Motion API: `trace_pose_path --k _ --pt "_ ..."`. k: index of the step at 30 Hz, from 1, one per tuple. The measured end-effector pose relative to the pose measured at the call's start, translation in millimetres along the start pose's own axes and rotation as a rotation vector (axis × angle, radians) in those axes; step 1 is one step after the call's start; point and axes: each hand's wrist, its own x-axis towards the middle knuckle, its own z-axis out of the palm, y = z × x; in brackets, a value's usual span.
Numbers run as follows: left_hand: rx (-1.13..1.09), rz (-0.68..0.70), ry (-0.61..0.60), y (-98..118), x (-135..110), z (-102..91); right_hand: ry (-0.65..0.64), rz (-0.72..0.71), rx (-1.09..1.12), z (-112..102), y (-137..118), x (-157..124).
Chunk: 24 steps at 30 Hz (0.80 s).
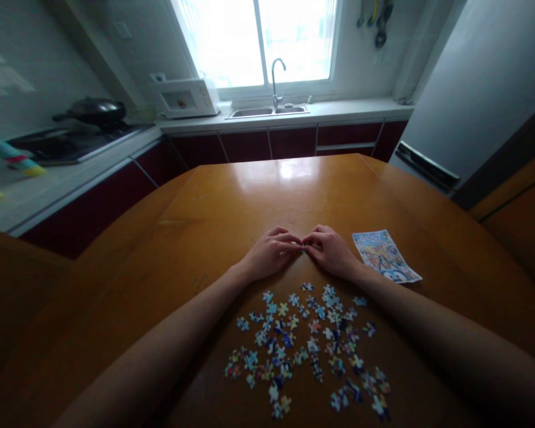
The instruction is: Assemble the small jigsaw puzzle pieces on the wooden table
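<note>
My left hand [271,252] and my right hand [332,249] rest on the wooden table [232,202], fingertips meeting at a small jigsaw piece [302,245] pinched between them. Both hands have their fingers curled closed around that spot. Several loose, colourful jigsaw pieces [307,345] lie scattered on the table between my forearms, nearer to me. A printed picture sheet [386,255] with a cartoon design lies flat just right of my right hand.
Behind the table runs a kitchen counter with a sink and tap [274,101] under a bright window, a white microwave [187,98], and a wok on the hob [96,113]. A grey fridge [472,89] stands at right.
</note>
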Motion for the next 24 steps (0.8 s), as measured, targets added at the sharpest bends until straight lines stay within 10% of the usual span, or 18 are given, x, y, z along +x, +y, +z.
trace_pose_path --k 24 --pt "-0.048 -0.008 0.009 4.5 1.7 -3.5 -0.007 -0.003 -0.043 -1.6 -4.3 -0.9"
